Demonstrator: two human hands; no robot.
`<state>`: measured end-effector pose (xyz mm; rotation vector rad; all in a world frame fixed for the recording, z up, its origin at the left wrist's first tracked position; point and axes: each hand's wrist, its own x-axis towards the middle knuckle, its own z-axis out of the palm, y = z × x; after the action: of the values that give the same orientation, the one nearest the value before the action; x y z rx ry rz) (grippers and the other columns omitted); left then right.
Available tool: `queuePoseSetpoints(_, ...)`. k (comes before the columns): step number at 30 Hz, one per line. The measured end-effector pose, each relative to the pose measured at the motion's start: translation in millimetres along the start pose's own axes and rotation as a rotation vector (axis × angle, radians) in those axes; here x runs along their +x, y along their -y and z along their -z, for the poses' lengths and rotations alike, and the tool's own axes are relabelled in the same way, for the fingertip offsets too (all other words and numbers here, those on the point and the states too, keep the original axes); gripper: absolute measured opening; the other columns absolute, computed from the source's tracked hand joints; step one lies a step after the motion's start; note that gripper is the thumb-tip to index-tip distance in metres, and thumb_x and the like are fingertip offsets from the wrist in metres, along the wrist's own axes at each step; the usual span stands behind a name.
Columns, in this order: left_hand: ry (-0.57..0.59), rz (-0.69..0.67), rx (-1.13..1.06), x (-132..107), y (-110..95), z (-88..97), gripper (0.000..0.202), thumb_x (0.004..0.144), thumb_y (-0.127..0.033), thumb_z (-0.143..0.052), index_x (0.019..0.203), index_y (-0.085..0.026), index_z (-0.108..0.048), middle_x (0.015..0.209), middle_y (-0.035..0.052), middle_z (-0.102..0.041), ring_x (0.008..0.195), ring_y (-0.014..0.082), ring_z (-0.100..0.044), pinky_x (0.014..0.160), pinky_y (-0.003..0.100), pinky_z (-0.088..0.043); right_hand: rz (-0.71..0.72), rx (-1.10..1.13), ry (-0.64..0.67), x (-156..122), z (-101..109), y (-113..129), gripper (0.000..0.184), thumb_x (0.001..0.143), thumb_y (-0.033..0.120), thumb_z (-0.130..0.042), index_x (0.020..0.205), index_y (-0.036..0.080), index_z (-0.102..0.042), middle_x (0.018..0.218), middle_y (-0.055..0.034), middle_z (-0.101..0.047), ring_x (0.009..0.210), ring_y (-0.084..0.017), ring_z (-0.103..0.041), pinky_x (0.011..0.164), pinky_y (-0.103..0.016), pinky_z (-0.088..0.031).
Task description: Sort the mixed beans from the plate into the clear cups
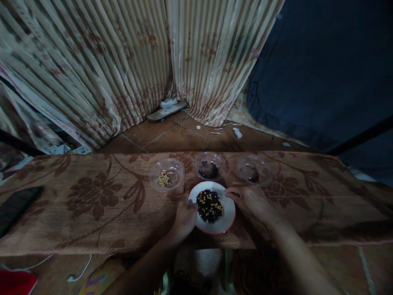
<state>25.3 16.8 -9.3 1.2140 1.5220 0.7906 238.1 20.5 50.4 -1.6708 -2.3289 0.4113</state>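
Where the head camera looks down over the low table's flowered cloth (92, 205), the white plate (229, 223) with a red rim sits at the near edge, directly before the person, and a heap of mixed beans (209, 205), mostly dark with some pale ones, lies on its middle. The left hand (185, 215) clasps the plate's left rim, thumb on top and fingers curled against the edge. The right hand (250, 198) rests at the upper right rim with its fingers drawn together, apparently pinching a thin pale tool (220, 191) whose kind is too small to make out. That tool's long axis runs roughly level, tip pointing left over the plate, so the heap lies just below and left of the tip, nearer the right hand's fingers than the left's. Beyond the plate stand three clear bowls in a row: the left bowl (181, 174) holds pale beans, the middle bowl (226, 166), just beside the plate's far rim, holds dark ones, and the right bowl (270, 175) has only a few dark bits. No brand, label or writing can be read anywhere.
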Motion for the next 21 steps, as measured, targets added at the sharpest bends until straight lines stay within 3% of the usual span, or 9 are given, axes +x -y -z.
queuePoseSetpoints(8, -0.024, 0.022, 0.014, 1, 0, -0.5, 0.044, 0.065, -0.007, -0.043, 0.107, -0.012, -0.055, 0.086, 0.0062, -0.067, 0.078, 0.0171, -0.061, 0.074, 0.028, -0.047, -0.004, 0.162, -0.05, -3, 2, -4, 0.022, 0.085, 0.036, -0.05, 0.087, 0.026, -0.07, 0.085, -0.0009, -0.069, 0.075, -0.015, -0.061, 0.068, -0.025, -0.043)
queuePoseSetpoints(13, -0.003, -0.02, -0.02, 3, 6, -1.5, 0.042, 0.067, -0.008, -0.043, 0.106, -0.012, -0.056, 0.085, 0.0057, -0.068, 0.08, 0.0167, -0.061, 0.077, 0.028, -0.047, -0.076, 0.288, -0.189, 0, 3, -9, 0.022, 0.084, 0.037, -0.051, 0.086, 0.024, -0.07, 0.091, -0.0012, -0.07, 0.083, -0.017, -0.063, 0.072, -0.027, -0.047)
queuePoseSetpoints(17, -0.04, -0.018, 0.015, 3, 6, -1.8, 0.044, 0.067, -0.009, -0.044, 0.11, -0.01, -0.053, 0.086, 0.0066, -0.067, 0.08, 0.017, -0.06, 0.078, 0.029, -0.046, -0.162, 0.223, -0.323, 11, 0, -11, 0.022, 0.083, 0.035, -0.052, 0.088, 0.023, -0.069, 0.094, -0.0029, -0.069, 0.084, -0.019, -0.063, 0.076, -0.03, -0.048)
queuePoseSetpoints(21, -0.019, -0.009, 0.006, 2, 4, -1.3, 0.044, 0.065, -0.008, -0.044, 0.108, -0.011, -0.054, 0.085, 0.0059, -0.067, 0.076, 0.0165, -0.06, 0.073, 0.027, -0.047, -0.211, 0.155, -0.364, 18, -3, -13, 0.02, 0.082, 0.033, -0.053, 0.089, 0.024, -0.07, 0.093, -0.0022, -0.07, 0.082, -0.019, -0.064, 0.077, -0.031, -0.048)
